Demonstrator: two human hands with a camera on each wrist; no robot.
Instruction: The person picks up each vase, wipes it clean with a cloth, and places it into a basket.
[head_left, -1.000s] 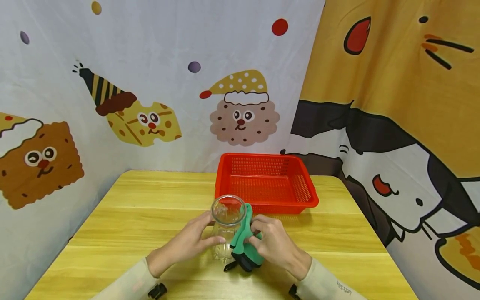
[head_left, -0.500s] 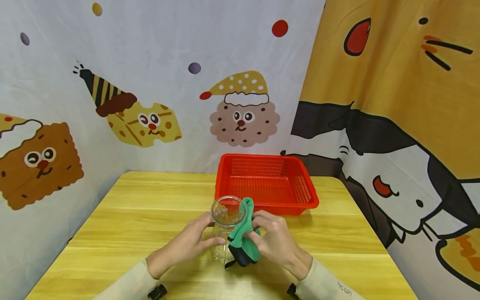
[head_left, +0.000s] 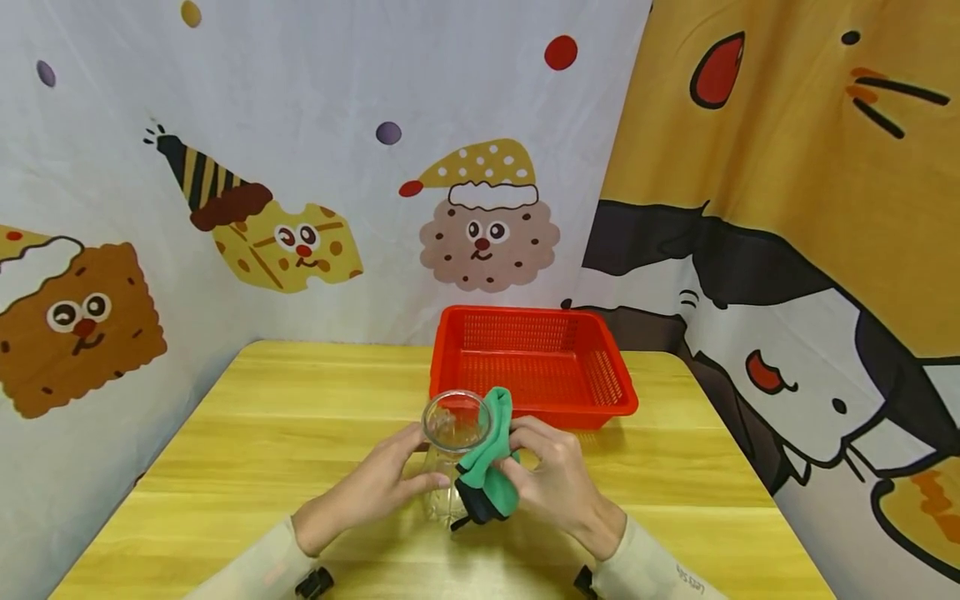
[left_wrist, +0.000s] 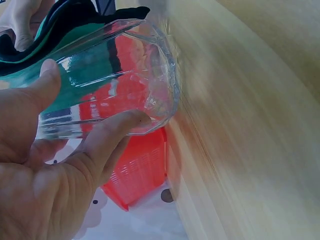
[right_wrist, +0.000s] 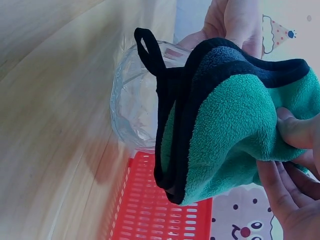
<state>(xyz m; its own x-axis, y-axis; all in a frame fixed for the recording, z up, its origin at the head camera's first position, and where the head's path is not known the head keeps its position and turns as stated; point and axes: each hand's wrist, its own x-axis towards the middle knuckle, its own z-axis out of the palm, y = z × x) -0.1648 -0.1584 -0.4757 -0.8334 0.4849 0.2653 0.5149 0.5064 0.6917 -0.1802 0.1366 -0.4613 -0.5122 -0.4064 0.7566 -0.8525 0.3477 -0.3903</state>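
A clear glass jar (head_left: 444, 498) stands upright on the table, its round mouth facing up. My left hand (head_left: 378, 483) holds the jar from its left side, thumb and fingers around the glass; the left wrist view shows the jar's faceted base (left_wrist: 160, 95) on the wood. On the other side, my right hand (head_left: 555, 479) pinches a folded green towel (head_left: 487, 462) with black edging. A black hanging loop (right_wrist: 149, 52) sticks out from the towel's corner. The towel lies close against the jar's right side and hides part of it.
Behind the jar sits a red plastic basket (head_left: 525, 375) with perforated walls, and I see nothing in it. The wooden table (head_left: 315, 392) ends at a cartoon-print curtain (head_left: 315, 100) at the back and sides.
My right hand has lifted the towel a little up along the jar's side, and its lower edge has risen with it. The left hand and the jar have stayed in place.
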